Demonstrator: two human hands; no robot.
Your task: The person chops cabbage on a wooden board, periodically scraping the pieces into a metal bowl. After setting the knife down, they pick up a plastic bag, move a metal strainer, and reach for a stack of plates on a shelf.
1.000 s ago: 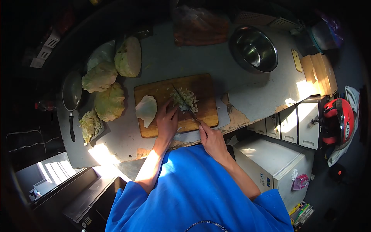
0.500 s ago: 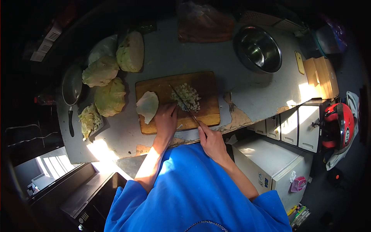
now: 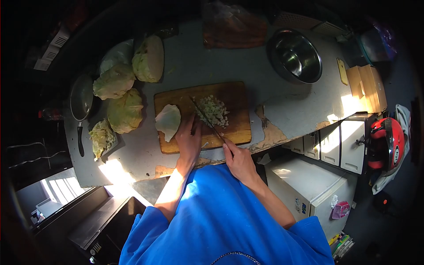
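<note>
A wooden cutting board [image 3: 234, 95] lies on the table in front of me. A heap of chopped cabbage [image 3: 214, 110] sits on its right half. My right hand [image 3: 240, 161] is closed round the handle of a knife [image 3: 207, 118], whose dark blade slants up and left along the heap's left edge. My left hand [image 3: 189, 139] rests on the board left of the blade, fingers stretched out and apart. A pale cabbage leaf [image 3: 168, 121] lies flat beside it. I cannot make out anything under the left fingertips.
Several cabbage pieces [image 3: 125, 110] stand on the left, near a frying pan [image 3: 82, 99]. A steel bowl [image 3: 295, 56] is at the back right. Behind the board lies a plastic bag [image 3: 234, 28]. A yellow phone [image 3: 342, 71] and cardboard box [image 3: 367, 88] mark the right end.
The knife and my right hand have shifted slightly left. My left hand has moved a little left too, with its fingers stretched further out.
</note>
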